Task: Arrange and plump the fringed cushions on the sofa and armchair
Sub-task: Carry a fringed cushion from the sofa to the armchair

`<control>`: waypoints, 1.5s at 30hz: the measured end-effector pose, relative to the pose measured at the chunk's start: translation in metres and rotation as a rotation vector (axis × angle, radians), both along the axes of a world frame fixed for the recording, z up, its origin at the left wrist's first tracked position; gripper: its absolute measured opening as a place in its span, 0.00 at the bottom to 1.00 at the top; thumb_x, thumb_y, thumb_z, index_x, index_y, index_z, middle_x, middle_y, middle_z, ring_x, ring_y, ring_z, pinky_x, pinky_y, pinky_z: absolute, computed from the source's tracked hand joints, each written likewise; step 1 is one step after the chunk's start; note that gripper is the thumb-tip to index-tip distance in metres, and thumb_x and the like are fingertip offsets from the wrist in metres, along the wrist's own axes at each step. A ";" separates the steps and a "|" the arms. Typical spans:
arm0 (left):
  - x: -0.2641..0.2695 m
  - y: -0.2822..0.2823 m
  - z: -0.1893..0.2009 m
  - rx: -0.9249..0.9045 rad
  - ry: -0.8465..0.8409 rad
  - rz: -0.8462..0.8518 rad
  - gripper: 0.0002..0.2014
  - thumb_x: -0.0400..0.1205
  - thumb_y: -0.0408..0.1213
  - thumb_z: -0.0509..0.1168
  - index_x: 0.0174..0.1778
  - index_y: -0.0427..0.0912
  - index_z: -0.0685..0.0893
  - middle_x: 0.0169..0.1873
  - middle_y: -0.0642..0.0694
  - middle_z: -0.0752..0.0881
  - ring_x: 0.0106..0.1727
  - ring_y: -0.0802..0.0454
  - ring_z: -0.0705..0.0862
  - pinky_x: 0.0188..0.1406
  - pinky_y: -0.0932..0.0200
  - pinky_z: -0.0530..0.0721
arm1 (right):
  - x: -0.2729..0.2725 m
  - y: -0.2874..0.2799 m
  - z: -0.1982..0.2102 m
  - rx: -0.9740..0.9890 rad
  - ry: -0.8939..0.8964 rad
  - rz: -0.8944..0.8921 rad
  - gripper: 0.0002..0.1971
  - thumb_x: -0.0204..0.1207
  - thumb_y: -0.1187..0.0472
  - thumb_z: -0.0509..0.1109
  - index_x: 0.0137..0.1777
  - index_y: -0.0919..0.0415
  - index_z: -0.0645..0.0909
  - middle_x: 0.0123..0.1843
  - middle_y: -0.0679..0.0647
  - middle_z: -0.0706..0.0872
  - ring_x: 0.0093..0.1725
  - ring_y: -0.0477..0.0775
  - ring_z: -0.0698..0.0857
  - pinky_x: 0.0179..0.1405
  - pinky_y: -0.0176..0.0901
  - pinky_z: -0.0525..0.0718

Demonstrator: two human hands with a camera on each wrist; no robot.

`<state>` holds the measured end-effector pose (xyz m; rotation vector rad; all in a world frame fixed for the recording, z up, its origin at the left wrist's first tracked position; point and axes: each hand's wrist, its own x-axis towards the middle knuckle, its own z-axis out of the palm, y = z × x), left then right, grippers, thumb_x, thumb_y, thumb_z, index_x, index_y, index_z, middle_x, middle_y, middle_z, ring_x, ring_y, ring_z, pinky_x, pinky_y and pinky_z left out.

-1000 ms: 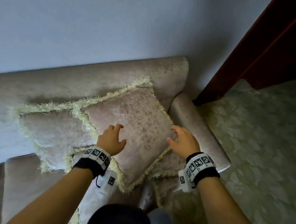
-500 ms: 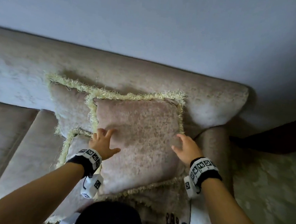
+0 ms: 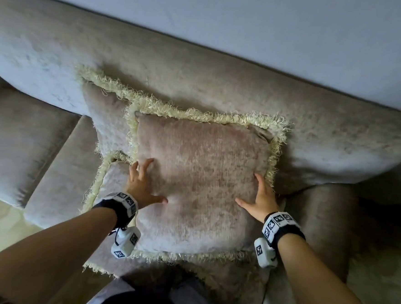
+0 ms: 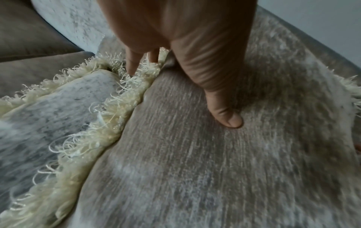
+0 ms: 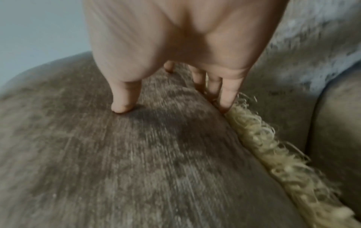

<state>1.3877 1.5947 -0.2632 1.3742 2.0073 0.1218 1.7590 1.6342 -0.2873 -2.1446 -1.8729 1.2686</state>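
Pressing on front pinkish-beige velvet cushion with cream fringe (image 3: 200, 175), left hand (image 3: 142, 185) fingers spread, right hand (image 3: 261, 201) fingers together at fringed edge, thumb out, beige velvet sofa (image 3: 223, 82) behind.

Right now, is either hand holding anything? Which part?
Nothing is gripped. The left hand and right hand press flat on the front cushion, one near each side edge, fingers straight.
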 end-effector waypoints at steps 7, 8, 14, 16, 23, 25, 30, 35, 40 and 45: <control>0.000 0.003 -0.022 -0.015 -0.117 0.032 0.74 0.54 0.49 0.87 0.81 0.60 0.34 0.82 0.43 0.38 0.84 0.40 0.41 0.79 0.32 0.54 | 0.001 0.002 -0.031 0.002 0.029 -0.084 0.55 0.62 0.36 0.81 0.82 0.38 0.47 0.83 0.57 0.53 0.81 0.66 0.55 0.79 0.64 0.60; -0.001 0.002 -0.026 -0.012 -0.123 0.030 0.74 0.55 0.50 0.87 0.81 0.61 0.32 0.82 0.45 0.36 0.84 0.41 0.39 0.79 0.32 0.53 | 0.000 0.001 -0.034 0.030 0.027 -0.106 0.56 0.60 0.36 0.82 0.81 0.39 0.48 0.81 0.57 0.55 0.80 0.65 0.56 0.79 0.64 0.58; -0.007 -0.003 -0.032 -0.084 -0.172 -0.006 0.79 0.47 0.68 0.82 0.71 0.71 0.18 0.81 0.51 0.27 0.84 0.41 0.35 0.79 0.28 0.56 | 0.000 -0.003 -0.053 -0.020 0.068 -0.236 0.64 0.54 0.34 0.84 0.83 0.37 0.43 0.85 0.57 0.51 0.82 0.66 0.56 0.80 0.65 0.58; -0.004 0.000 -0.032 -0.136 -0.181 0.043 0.81 0.42 0.70 0.81 0.69 0.74 0.17 0.82 0.47 0.33 0.84 0.34 0.45 0.77 0.28 0.63 | 0.001 0.003 -0.055 -0.070 0.143 -0.238 0.66 0.53 0.37 0.86 0.83 0.36 0.41 0.85 0.57 0.55 0.82 0.65 0.60 0.79 0.66 0.62; 0.004 -0.005 -0.023 -0.072 -0.216 0.179 0.81 0.50 0.53 0.88 0.74 0.70 0.21 0.78 0.37 0.50 0.80 0.32 0.56 0.74 0.30 0.66 | -0.005 0.014 -0.044 -0.107 0.242 -0.309 0.68 0.52 0.52 0.90 0.83 0.37 0.43 0.84 0.57 0.59 0.82 0.63 0.63 0.79 0.65 0.63; 0.003 -0.010 -0.018 -0.010 -0.263 0.172 0.79 0.52 0.50 0.88 0.77 0.68 0.26 0.81 0.39 0.46 0.82 0.35 0.52 0.75 0.29 0.64 | -0.007 0.011 -0.040 -0.081 0.266 -0.313 0.67 0.53 0.52 0.90 0.83 0.36 0.44 0.85 0.56 0.60 0.82 0.62 0.63 0.80 0.65 0.64; -0.003 -0.029 0.005 0.133 -0.317 0.133 0.76 0.47 0.60 0.85 0.81 0.65 0.37 0.82 0.44 0.48 0.82 0.43 0.53 0.76 0.30 0.65 | -0.009 -0.003 -0.018 -0.010 0.310 -0.262 0.64 0.58 0.52 0.88 0.84 0.40 0.44 0.86 0.52 0.57 0.83 0.59 0.61 0.81 0.65 0.63; -0.032 -0.059 0.044 0.207 -0.311 0.113 0.75 0.49 0.59 0.86 0.82 0.62 0.37 0.84 0.48 0.47 0.83 0.43 0.54 0.77 0.32 0.64 | -0.039 -0.019 0.027 0.089 0.306 -0.193 0.63 0.58 0.51 0.88 0.85 0.43 0.46 0.86 0.52 0.56 0.84 0.58 0.59 0.81 0.64 0.61; -0.093 -0.091 0.087 0.366 -0.281 0.142 0.78 0.44 0.67 0.83 0.82 0.60 0.37 0.83 0.48 0.49 0.83 0.44 0.55 0.78 0.33 0.63 | -0.103 -0.025 0.086 0.211 0.338 -0.098 0.62 0.58 0.51 0.88 0.84 0.47 0.48 0.84 0.51 0.60 0.82 0.59 0.61 0.80 0.65 0.62; -0.180 -0.140 0.134 0.550 -0.282 0.196 0.75 0.44 0.70 0.81 0.81 0.62 0.38 0.82 0.49 0.50 0.83 0.45 0.54 0.81 0.37 0.61 | -0.205 -0.041 0.143 0.304 0.296 0.022 0.60 0.63 0.49 0.85 0.85 0.52 0.45 0.86 0.55 0.55 0.83 0.61 0.59 0.81 0.61 0.60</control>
